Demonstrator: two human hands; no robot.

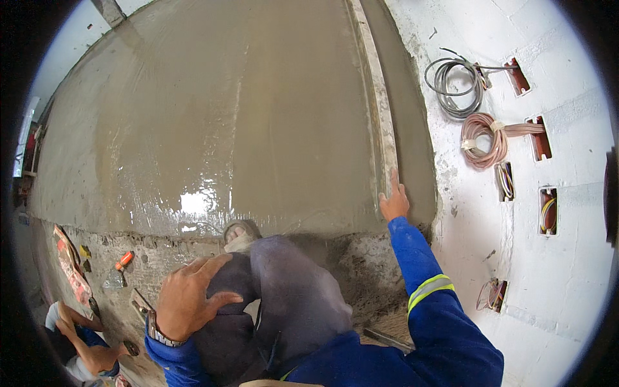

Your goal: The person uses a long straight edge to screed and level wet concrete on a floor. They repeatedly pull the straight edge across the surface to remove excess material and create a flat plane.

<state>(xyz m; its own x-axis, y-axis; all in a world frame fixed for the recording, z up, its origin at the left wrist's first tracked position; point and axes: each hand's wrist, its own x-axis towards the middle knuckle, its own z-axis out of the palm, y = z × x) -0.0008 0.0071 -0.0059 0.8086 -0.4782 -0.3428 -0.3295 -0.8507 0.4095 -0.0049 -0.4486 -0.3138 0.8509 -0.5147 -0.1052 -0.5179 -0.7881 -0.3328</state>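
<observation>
My right hand [394,204] grips the near end of a long, narrow straightedge [372,77] lying lengthwise on wet grey screed [284,129], near its right side. My left hand [193,293], with a watch on the wrist, rests by my dark-trousered knee [229,277], its thumb and fingers apart and holding nothing. My sandalled foot [238,233] is at the screed's near edge, which runs beside rougher concrete. A small trowel with an orange handle [124,260] lies to the left, and a tool partly hidden behind my left hand [140,302] lies near it.
A white wall [529,271] with recessed boxes [548,209], coiled grey cable [454,87] and pinkish cable [483,142] runs along the right. At lower left a co-worker [90,351] sits by a long stained pinkish object [72,264]. Another pale wall [71,35] bounds the upper left.
</observation>
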